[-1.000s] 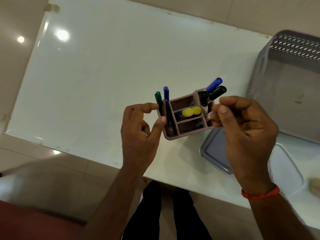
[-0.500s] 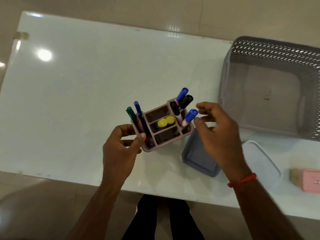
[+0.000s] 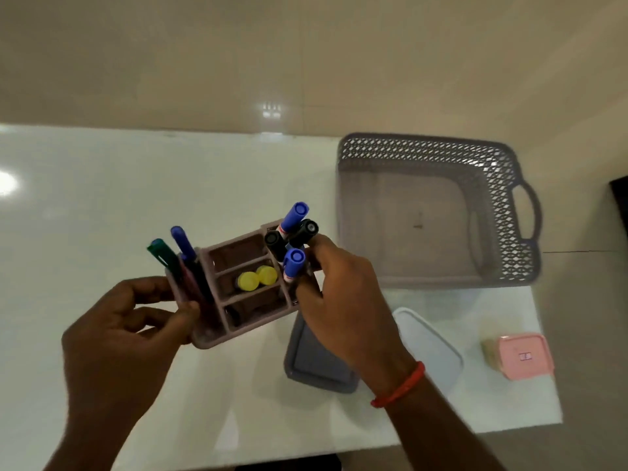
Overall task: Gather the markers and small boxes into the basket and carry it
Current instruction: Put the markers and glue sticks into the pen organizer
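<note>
While hands (image 3: 115, 331) (image 3: 343, 304) grip organizer (image 3: 253, 291), basket (image 3: 424, 147) at table (image 3: 102, 198) edge

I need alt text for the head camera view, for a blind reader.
The left hand and right hand hold a mauve desk organizer with markers over a white table. An empty grey basket stands at its right; a grey container, a clear container and a pink box lie nearer.

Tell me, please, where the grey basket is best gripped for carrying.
Probably the looped handle on the right end of the basket, coming from the right side. The basket stands upright, and that loop juts out past the latticed wall, leaving room for fingers.
</note>
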The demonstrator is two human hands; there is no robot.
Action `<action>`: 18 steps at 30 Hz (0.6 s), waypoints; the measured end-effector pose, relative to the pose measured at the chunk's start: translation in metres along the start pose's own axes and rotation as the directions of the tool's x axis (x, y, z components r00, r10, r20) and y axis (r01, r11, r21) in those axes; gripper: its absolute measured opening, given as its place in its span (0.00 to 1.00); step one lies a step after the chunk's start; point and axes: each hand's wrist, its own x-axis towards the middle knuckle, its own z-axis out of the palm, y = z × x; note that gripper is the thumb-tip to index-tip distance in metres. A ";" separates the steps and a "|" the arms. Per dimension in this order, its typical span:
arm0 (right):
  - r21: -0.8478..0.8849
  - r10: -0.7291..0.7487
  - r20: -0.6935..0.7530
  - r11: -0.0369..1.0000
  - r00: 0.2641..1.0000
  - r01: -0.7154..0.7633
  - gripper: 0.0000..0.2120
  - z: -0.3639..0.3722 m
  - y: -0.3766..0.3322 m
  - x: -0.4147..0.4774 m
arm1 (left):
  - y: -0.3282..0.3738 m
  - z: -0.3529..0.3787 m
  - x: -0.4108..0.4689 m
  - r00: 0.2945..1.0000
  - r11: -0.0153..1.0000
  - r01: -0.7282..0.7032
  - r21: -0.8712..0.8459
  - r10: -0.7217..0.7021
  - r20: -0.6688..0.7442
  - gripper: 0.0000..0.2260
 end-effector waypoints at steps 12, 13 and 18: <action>0.104 0.207 -0.393 0.978 0.896 -0.180 0.21 -0.119 0.039 0.021 | 0.139 0.103 0.063 0.855 0.873 -0.475 0.113 0.428 0.292 0.10; 0.154 0.243 -0.407 0.968 0.881 -0.196 0.24 -0.123 0.051 0.022 | 0.149 0.114 0.071 0.810 0.835 -0.537 0.115 0.474 0.345 0.10; 0.365 0.377 -0.408 0.902 0.831 -0.230 0.30 -0.123 0.095 0.032 | 0.182 0.179 0.118 0.507 0.518 -0.839 0.168 0.630 0.588 0.12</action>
